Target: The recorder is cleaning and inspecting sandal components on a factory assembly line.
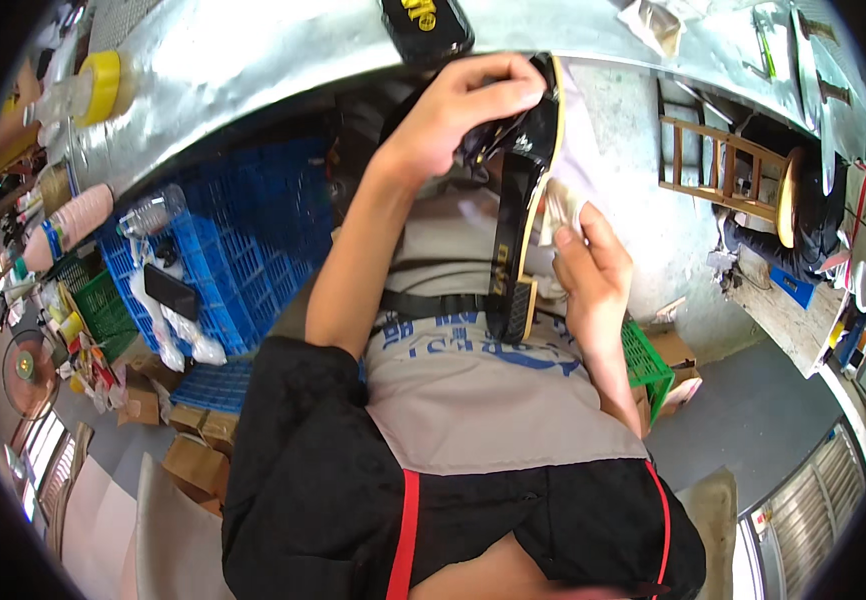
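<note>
- A workshop with a grey concrete floor [753,410] runs under everything, and a shiny metal worktable [283,60] curves across the far side of the view.
- Nearest is the person's black shirt and a grey apron [493,410] with blue print and red straps, filling the lower middle.
- Just above the apron a black sandal [521,210] is held in front of the chest. Its long axis runs near to far, almost upright in the picture; one end sits low against the apron, the other points up toward the worktable. Its tan edge faces right.
- The right hand [588,265] is closed on a small pale cloth [563,210], pressing it to the sandal's right edge about halfway along.
- The left hand [468,105] is farther off, fingers curled over the strap at the sandal's far end, gripping it.
- To the left, blue plastic crates [243,250] are stacked beside the left arm, with a green crate [103,310] and cardboard boxes [193,450] nearer the left rim.
- To the right, a green basket [648,365] lies behind the right forearm, and a wooden frame [718,165] stands well beyond it.
- Farthest, on the worktable, another black sandal [428,30] lies at the top edge, and a yellow tape roll [103,85] sits at the far left.
</note>
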### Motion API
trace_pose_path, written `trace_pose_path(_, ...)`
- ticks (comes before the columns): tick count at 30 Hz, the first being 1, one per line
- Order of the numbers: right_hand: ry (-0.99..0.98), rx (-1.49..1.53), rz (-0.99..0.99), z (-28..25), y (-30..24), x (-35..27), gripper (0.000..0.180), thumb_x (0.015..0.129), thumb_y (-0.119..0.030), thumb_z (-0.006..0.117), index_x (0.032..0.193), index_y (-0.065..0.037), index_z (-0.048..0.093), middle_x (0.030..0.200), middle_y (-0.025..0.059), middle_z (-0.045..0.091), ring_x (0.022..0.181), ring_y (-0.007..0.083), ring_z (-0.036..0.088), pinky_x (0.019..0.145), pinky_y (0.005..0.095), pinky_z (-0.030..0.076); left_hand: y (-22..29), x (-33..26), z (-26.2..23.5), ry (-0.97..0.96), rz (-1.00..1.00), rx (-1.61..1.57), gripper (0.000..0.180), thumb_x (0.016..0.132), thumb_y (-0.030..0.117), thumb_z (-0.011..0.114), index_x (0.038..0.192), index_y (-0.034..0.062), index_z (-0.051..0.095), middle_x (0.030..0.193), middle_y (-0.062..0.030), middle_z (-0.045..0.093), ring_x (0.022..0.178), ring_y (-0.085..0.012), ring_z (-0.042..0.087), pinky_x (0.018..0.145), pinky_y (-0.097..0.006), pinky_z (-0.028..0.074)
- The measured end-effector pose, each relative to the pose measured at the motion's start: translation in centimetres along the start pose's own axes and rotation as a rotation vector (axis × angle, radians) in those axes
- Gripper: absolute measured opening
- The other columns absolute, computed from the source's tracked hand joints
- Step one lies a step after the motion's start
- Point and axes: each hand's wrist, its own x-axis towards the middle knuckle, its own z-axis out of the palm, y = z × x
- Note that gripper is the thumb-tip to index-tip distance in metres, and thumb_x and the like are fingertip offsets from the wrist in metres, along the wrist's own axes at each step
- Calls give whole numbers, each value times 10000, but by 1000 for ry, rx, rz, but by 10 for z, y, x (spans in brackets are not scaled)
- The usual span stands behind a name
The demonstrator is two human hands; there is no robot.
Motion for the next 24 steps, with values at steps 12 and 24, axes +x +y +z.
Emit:
trace_pose_path(12, -45, -684, -581, -3, -35, 40, 343, 938, 99, 499, 1254, 54, 625, 1064, 159, 653, 941, 219, 638, 797, 274, 485, -6, 7, -20, -121, -21, 109, 225, 840, 201, 715, 855, 17, 587, 906, -103, 590, 977, -201, 627, 930, -349, 508)
trace_pose_path(24, 42, -1033, -713, 16, -29, 33, 498, 696, 52, 633, 1173, -85, 679, 1006, 26, 636, 556, 193, 600, 498, 329, 481, -9, 6, -18, -97, -13, 68, 298, 806, 265, 668, 839, -28, 624, 830, -91, 593, 863, -194, 607, 977, -369, 488)
